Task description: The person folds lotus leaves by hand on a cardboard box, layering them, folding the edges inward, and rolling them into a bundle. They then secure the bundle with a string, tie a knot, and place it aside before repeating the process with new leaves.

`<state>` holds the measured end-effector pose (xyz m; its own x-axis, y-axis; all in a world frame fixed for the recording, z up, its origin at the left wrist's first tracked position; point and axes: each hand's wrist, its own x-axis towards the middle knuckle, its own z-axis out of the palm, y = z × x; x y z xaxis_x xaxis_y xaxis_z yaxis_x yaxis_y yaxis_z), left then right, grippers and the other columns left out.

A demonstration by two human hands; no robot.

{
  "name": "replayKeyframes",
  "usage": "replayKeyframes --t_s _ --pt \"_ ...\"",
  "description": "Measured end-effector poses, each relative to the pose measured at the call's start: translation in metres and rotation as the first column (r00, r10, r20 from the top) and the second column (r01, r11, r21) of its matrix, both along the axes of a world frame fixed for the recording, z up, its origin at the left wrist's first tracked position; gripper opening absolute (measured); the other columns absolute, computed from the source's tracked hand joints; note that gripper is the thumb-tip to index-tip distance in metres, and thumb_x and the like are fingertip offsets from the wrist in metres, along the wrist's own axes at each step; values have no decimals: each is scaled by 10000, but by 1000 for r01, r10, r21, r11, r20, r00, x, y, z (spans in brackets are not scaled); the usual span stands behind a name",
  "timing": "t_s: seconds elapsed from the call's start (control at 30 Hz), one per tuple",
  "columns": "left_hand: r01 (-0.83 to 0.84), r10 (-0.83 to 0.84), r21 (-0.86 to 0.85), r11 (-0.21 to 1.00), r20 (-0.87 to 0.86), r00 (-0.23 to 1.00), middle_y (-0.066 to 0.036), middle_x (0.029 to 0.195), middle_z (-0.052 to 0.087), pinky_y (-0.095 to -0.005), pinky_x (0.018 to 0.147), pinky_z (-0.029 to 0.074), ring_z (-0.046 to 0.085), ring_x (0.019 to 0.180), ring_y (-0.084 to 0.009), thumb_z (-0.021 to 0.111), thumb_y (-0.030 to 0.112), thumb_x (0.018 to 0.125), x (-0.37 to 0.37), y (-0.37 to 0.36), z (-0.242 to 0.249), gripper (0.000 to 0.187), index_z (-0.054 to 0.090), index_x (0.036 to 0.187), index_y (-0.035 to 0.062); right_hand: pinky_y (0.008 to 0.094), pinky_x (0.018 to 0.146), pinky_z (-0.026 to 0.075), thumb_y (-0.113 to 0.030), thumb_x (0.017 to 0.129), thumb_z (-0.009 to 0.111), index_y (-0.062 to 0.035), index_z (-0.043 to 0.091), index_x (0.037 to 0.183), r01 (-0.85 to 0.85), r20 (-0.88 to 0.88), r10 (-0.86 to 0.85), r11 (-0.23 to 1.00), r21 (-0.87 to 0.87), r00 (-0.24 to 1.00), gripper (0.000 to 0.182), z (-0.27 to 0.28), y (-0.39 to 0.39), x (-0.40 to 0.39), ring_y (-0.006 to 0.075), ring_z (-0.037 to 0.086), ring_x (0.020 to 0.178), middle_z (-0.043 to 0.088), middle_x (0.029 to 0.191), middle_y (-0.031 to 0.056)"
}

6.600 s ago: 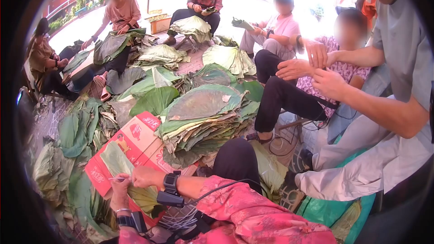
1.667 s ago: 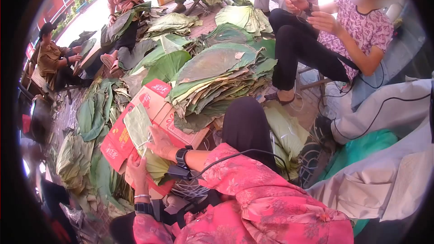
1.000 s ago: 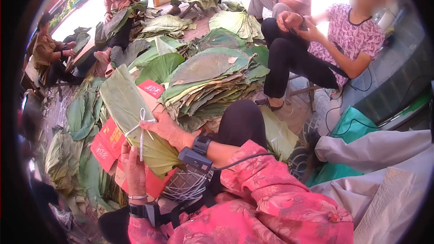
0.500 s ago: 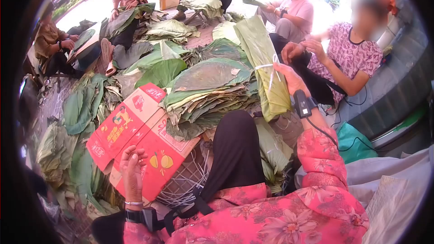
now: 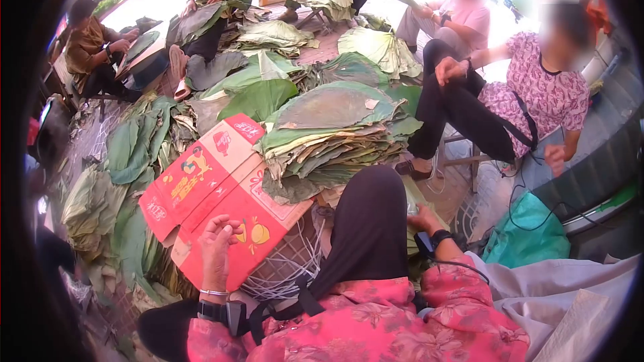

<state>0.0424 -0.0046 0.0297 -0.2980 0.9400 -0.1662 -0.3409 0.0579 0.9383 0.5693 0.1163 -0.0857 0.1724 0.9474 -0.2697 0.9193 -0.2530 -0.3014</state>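
My right hand [image 5: 426, 218] is low beside my raised right knee, on a pale green folded leaf bundle [image 5: 437, 205]. Its fingers curl at the bundle, and the knee hides much of both. My left hand [image 5: 218, 236] is raised over the red flattened cardboard box [image 5: 201, 191], fingers loosely bent and slightly apart, with nothing in them. Just beyond my knee rises a thick stack of large dried green leaves [image 5: 335, 131]. White ties [image 5: 285, 265] lie loose between the cardboard and my leg.
Leaf heaps [image 5: 127, 154] cover the ground on the left. A person in a patterned top [image 5: 547, 90] sits at right, near a teal bag [image 5: 526, 231] and dark cables. Several other people sit around the far side, some handling leaves. Grey cloth [image 5: 557, 285] lies at my right.
My right hand has lowered the tied leaf bundle from in front of me to beside my knee. My left hand stays raised. The person at right has moved one hand down toward the teal bag.
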Motion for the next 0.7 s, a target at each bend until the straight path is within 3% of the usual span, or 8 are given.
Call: replayKeyframes --t_s 0.03,0.2,0.37,0.47,0.5,0.6,0.63,0.7 --pt "3 -3 -6 1000 -6 1000 -75 938 616 -207 655 447 594 815 -121 568 122 833 0 0 -2 269 511 1076 22 388 852 450 -428 664 707 41 563 1090 -62 27 61 996 61 998 649 9 9 -2 338 587 982 603 1042 233" --pt "2 -4 -60 998 -28 1000 -67 927 622 -204 641 442 605 787 -119 569 115 823 -1 1 -12 254 520 1057 29 333 768 476 -235 699 709 -3 581 1074 4 -451 194 916 401 871 459 88 88 -53 241 602 815 619 970 161" --pt "-1 -4 -85 996 -63 998 -65 916 629 -205 641 445 613 786 -123 569 115 823 -2 3 -20 242 528 1047 33 333 770 467 -124 685 670 -61 606 1025 -314 -247 507 777 546 826 352 164 137 -131 239 584 834 612 991 107" --pt "-6 -1 -97 995 -80 997 -68 918 631 -204 645 447 615 794 -125 570 114 823 -2 1 -21 237 532 1043 31 358 823 445 -101 656 647 -110 617 1009 -546 45 687 535 645 725 355 162 176 -144 278 562 899 608 1031 79" --pt "-10 1 -99 995 -86 996 -70 919 631 -204 646 447 615 796 -126 570 114 823 -2 0 -21 237 533 1042 30 379 872 421 -74 639 605 -134 624 1000 -515 -36 667 607 606 744 366 161 183 -151 306 532 964 609 1046 69" --pt "-19 9 -110 994 -89 996 -76 921 632 -206 648 449 616 799 -127 572 113 823 -2 -1 -18 239 534 1043 29 377 877 425 -66 629 580 -147 628 995 -710 214 729 482 513 650 378 172 198 -158 302 524 990 613 1033 86" --pt "-21 11 -118 993 -89 996 -78 921 632 -207 649 450 616 800 -127 573 113 822 -3 -2 -17 240 533 1043 29 385 875 424 -53 616 559 -143 634 994 -651 31 730 588 481 683 395 182 202 -163 316 515 1008 623 1002 103" --pt "-26 14 -126 992 -94 995 -79 921 632 -208 648 451 615 801 -126 575 104 821 -3 -1 -20 240 532 1043 25 382 865 431 -44 625 545 -134 635 999 -718 108 763 537 443 638 395 182 203 -169 320 531 988 628 987 116"
